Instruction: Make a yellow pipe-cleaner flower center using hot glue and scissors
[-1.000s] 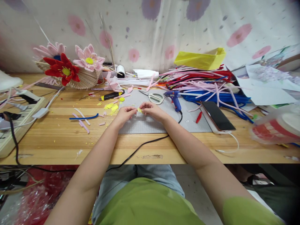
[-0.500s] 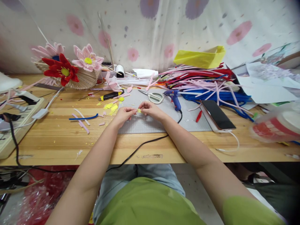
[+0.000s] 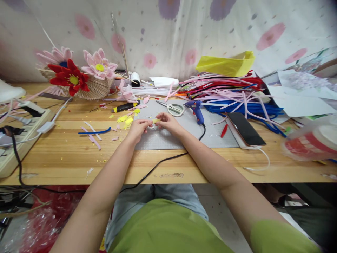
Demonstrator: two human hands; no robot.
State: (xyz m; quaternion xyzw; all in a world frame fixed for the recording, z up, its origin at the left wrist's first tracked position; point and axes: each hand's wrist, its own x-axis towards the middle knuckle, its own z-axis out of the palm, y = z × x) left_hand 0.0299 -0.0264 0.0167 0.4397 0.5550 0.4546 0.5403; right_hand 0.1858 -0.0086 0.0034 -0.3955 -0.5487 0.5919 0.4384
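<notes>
Over the grey cutting mat (image 3: 168,140), my left hand (image 3: 140,129) and my right hand (image 3: 169,123) meet at the fingertips. Between them is a small yellow strip (image 3: 156,121), pinched at both ends; its material is too small to make out. Left of my hands lie yellow scraps (image 3: 128,121) and a yellow disc (image 3: 137,111). Just beyond my right hand rest white-handled scissors (image 3: 176,110), with a blue glue gun (image 3: 196,110) on their right.
Pipe cleaners (image 3: 237,105) are heaped at the back right, near a phone (image 3: 246,129). Fuzzy flowers (image 3: 70,79) stand at the back left, a power strip (image 3: 31,140) at the left edge. The black cord (image 3: 158,163) crosses the table's front. A plastic tub (image 3: 313,140) sits far right.
The fingers of my right hand have spread slightly and show more of the yellow strip. Both hands stay in nearly the same place; the view has shifted a little.
</notes>
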